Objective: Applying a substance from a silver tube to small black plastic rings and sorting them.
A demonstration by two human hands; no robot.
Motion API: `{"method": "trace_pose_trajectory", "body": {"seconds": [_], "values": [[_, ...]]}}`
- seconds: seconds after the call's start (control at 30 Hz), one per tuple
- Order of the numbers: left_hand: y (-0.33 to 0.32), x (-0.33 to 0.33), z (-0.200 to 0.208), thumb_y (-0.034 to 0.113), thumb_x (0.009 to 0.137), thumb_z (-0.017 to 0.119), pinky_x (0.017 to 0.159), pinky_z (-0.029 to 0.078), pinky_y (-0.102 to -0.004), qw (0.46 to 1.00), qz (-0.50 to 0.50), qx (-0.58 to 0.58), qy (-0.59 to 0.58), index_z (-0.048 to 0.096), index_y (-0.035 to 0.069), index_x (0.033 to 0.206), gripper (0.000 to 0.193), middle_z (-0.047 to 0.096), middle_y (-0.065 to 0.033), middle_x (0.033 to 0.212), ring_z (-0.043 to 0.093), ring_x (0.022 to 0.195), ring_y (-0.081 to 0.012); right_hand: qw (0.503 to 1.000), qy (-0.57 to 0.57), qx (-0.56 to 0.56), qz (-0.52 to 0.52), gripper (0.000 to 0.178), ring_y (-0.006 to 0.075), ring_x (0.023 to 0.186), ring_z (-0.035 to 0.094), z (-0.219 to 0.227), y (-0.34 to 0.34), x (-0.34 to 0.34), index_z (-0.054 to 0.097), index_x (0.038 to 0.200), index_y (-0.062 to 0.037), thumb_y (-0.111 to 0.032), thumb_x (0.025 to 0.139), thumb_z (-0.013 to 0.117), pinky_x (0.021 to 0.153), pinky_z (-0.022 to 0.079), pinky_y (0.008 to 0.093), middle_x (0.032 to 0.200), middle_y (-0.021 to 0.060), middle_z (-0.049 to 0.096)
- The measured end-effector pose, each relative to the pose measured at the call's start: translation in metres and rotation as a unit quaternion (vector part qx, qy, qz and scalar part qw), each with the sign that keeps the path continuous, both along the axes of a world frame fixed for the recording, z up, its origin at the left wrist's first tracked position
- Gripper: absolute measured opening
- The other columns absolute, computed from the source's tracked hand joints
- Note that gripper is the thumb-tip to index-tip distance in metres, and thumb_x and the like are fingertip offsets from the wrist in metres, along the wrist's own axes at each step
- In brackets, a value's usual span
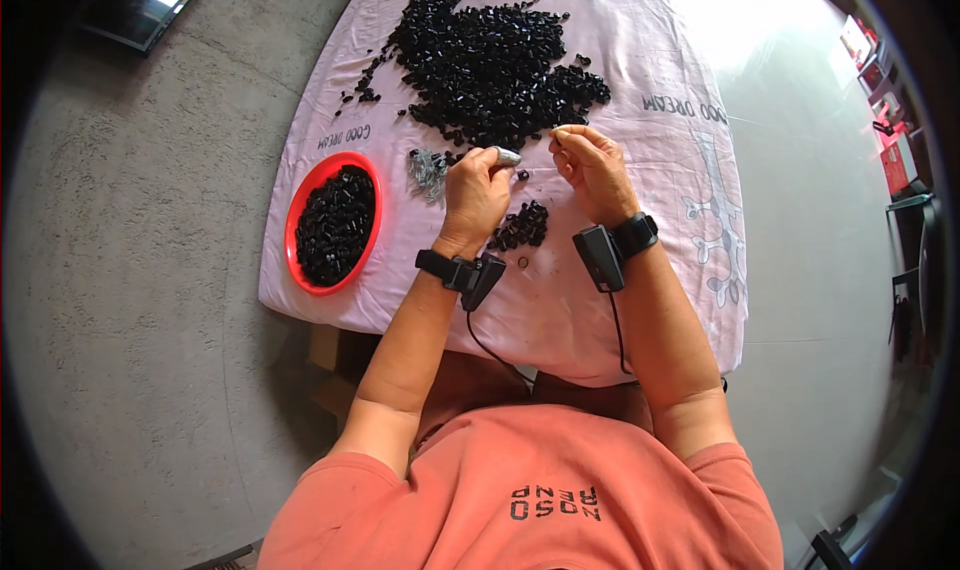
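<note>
My left hand is closed over the cloth, with a small silvery-grey oblong piece at its fingertips. Whether that piece is held or wrapped round a finger, I cannot tell. To its right, my right hand is pinched, thumb against forefinger; anything between them is too small to name. Just beyond both hands spreads a large heap of small shiny black parts. A single black part lies between the hands, and a smaller black pile sits nearer me. Clear, thin scraps lie left of my left hand.
A red bowl filled with black parts stands at the table's left edge. Pink printed cloth covers the table. A small dark ring lies near me. Cables hang from both wrist devices. Red and dark items line the far right.
</note>
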State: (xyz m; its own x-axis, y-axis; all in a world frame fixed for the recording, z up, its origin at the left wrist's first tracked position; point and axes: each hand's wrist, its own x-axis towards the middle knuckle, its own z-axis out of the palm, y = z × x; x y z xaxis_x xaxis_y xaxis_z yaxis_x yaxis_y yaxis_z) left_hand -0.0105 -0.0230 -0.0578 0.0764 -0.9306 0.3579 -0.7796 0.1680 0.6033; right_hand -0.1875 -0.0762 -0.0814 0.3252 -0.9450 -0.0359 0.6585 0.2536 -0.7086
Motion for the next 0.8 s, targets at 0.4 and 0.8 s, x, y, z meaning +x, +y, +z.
{"method": "trace_pose_trajectory", "body": {"seconds": [0.4, 0.8], "values": [[0.004, 0.010, -0.002, 0.003, 0.084, 0.064, 0.072, 0.054, -0.0313, 1.000, -0.003, 0.021, -0.021, 0.073, 0.003, 0.097, 0.016, 0.071, -0.0128, 0.088, 0.070, 0.079, -0.0217, 0.999, 0.016, -0.013, 0.040, 0.011, 0.0061, 0.075, 0.060, -0.003, -0.001, -0.001, 0.069, 0.100, -0.0021, -0.011, 0.096, 0.063, 0.068, 0.049, 0.0176, 0.087, 0.0030, 0.067], [0.041, 0.015, 0.011, 0.007, 0.077, 0.068, 0.073, 0.053, -0.0374, 0.992, -0.043, 0.115, 0.022, 0.072, 0.002, 0.087, 0.012, 0.070, -0.0162, 0.084, 0.069, 0.079, -0.0312, 0.996, 0.062, -0.036, 0.052, 0.012, 0.0063, 0.070, 0.056, 0.001, 0.005, 0.003, 0.069, 0.100, -0.0022, -0.012, 0.095, 0.063, 0.063, 0.043, 0.0185, 0.085, 0.0033, 0.067]]}}
